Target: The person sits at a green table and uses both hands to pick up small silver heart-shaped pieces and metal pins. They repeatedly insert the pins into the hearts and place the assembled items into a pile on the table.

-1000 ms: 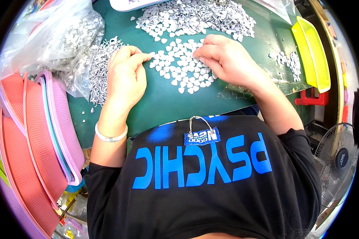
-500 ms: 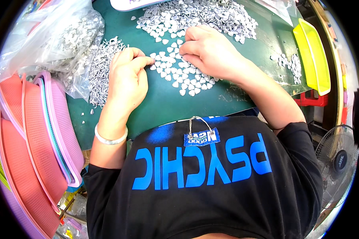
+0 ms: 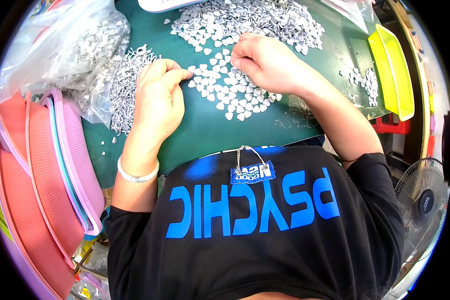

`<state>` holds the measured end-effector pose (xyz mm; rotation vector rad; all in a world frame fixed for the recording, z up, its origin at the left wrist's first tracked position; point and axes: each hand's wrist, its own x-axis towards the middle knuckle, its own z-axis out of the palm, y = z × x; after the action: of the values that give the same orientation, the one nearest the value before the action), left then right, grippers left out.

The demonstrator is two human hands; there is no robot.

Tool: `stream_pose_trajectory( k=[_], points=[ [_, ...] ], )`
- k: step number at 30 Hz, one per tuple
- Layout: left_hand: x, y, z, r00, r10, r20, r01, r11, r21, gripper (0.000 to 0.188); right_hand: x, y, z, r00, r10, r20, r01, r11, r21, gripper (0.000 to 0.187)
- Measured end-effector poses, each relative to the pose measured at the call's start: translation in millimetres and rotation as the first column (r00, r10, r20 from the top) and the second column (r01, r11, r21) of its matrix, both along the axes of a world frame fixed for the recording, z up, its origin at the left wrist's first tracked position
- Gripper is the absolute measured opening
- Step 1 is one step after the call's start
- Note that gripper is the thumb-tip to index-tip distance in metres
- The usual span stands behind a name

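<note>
Small silver heart-shaped metal pieces (image 3: 229, 102) lie loosely spread on the green tabletop (image 3: 185, 145) between my hands. Beyond them rises a larger heap of the same hearts (image 3: 265, 17). My left hand (image 3: 160, 100) is closed at the left edge of the spread, its thumb and forefinger pinched together near the outermost hearts. Whatever sits between those fingertips is too small to make out. Over the far right part of the spread, my right hand (image 3: 270, 65) has its fingers curled in. Its fingertips are close to the hearts, and their grip is partly hidden.
Left of my left hand is a pile of thin silver metal pieces (image 3: 125, 95), beside a clear plastic bag (image 3: 60, 55) of metal parts. Stacked coloured plastic baskets (image 3: 40, 185) stand at the left. A yellow basket (image 3: 392, 72), a few hearts (image 3: 370, 85) and a fan (image 3: 425, 202) are rightward.
My right hand has shifted slightly to the right, uncovering more hearts beneath its fingers. My left hand has hardly moved.
</note>
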<state>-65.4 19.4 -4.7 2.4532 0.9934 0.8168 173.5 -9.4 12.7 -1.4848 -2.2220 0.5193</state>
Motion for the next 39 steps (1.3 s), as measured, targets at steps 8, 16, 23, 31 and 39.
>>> stream_pose_trajectory(
  k=[8,16,23,31,39],
  points=[
    [0,1,1,1.000,0.006,-0.007,-0.006,1.000,0.008,0.026,5,0,7,0.995,-0.095,0.024,0.093,0.993,0.073,0.014],
    [1,-2,3,1.000,0.002,-0.008,-0.002,1.000,-0.002,0.030,19,-8,6,0.990,-0.024,0.141,-0.010,0.971,0.238,0.022],
    [5,-6,4,0.996,-0.059,-0.073,0.057,0.998,-0.021,0.031,17,-24,12,0.971,0.113,0.212,-0.126,0.991,0.051,0.030],
    [10,-7,8,0.984,-0.170,-0.050,0.169,0.986,-0.013,0.030,13,-11,16,0.986,0.106,0.131,-0.116,0.991,0.073,0.023],
    [14,-6,1,0.984,-0.180,0.019,0.179,0.984,0.021,0.030,5,-2,-2,0.971,0.155,0.184,-0.182,0.973,0.143,0.036]
  ],
)
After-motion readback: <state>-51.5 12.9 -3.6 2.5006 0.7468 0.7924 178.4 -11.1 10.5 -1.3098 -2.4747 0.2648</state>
